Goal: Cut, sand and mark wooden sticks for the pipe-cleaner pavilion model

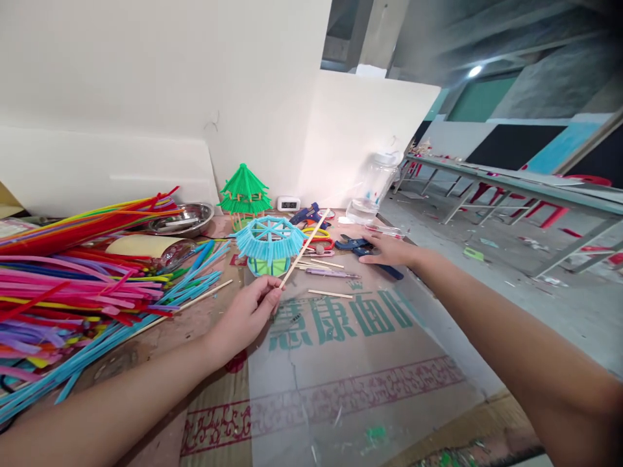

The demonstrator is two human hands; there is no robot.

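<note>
Thin, pale, straight wooden stick (304,250)

The table (341,395) was covered with printed cardboard. On it lay a heap of coloured pipe cleaners (73,292), a metal bowl (182,219), a blue model roof (269,239), a green pagoda model (244,193), loose wooden sticks (329,294) and blue pliers (363,250).

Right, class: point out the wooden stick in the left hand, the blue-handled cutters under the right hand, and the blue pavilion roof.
wooden stick (302,251), head view, mid-shaft.
blue-handled cutters (354,244), head view, on the handles beside the fingers.
blue pavilion roof (269,237), head view, top of the spoked roof.
</note>
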